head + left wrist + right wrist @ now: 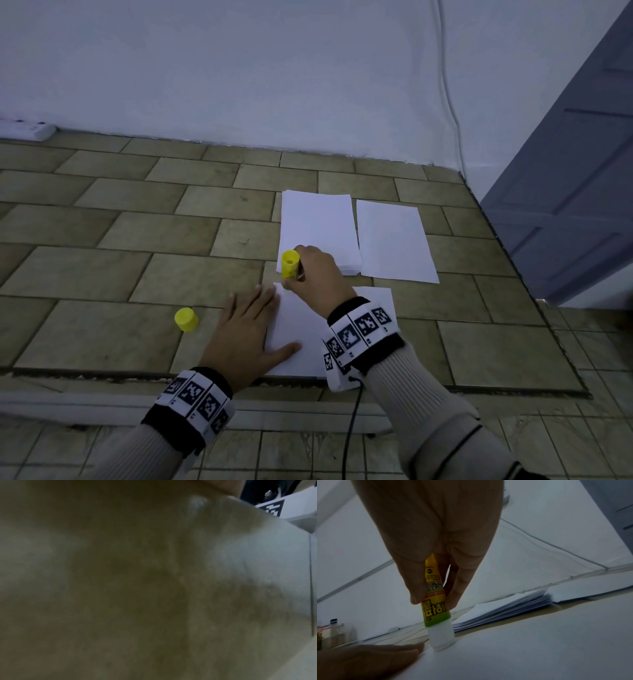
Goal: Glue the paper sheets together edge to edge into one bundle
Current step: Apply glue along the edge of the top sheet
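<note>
The single white paper sheet (308,329) nearest the person lies flat on the tan tiled floor (102,267), and the yellow-and-green glue stick (435,609) touches its far left corner with its white tip. The right hand (318,274) pinches the stick's barrel; the left hand (246,329) lies flat with straight fingers, pressing the sheet's left edge. Gluing looks barely begun: the thick stack of white paper (318,229) and another loose white sheet (394,240) lie apart beyond. The yellow round cap (186,319) sits off to the left.
</note>
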{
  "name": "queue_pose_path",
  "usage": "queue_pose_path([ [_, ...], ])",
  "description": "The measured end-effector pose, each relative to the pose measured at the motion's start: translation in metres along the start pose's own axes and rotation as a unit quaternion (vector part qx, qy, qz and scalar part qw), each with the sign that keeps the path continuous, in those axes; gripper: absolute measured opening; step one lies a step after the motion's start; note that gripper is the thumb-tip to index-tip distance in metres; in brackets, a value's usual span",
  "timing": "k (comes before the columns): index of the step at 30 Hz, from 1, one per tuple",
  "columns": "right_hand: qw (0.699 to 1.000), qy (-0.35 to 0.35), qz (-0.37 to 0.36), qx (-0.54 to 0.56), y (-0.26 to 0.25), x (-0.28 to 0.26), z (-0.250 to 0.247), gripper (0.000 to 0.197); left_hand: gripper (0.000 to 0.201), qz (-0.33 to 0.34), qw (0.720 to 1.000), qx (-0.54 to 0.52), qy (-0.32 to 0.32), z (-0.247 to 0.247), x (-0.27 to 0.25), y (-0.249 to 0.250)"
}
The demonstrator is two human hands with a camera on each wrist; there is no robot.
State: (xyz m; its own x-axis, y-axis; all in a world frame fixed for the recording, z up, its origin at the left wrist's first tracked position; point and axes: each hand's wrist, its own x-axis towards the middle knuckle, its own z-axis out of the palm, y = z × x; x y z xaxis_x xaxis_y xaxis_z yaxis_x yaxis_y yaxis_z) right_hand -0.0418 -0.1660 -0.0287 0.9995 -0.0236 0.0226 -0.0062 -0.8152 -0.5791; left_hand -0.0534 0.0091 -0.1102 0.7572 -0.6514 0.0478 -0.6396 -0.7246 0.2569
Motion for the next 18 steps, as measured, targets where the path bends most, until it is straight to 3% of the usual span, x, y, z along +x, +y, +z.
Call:
queue_pose_path([
  [18, 0.983, 0.121, 0.134, 0.036, 0.115, -0.063, -0.073, 0.013, 0.108, -0.009, 1.000, -0.005, 0.006, 0.000, -0.003, 0.001],
])
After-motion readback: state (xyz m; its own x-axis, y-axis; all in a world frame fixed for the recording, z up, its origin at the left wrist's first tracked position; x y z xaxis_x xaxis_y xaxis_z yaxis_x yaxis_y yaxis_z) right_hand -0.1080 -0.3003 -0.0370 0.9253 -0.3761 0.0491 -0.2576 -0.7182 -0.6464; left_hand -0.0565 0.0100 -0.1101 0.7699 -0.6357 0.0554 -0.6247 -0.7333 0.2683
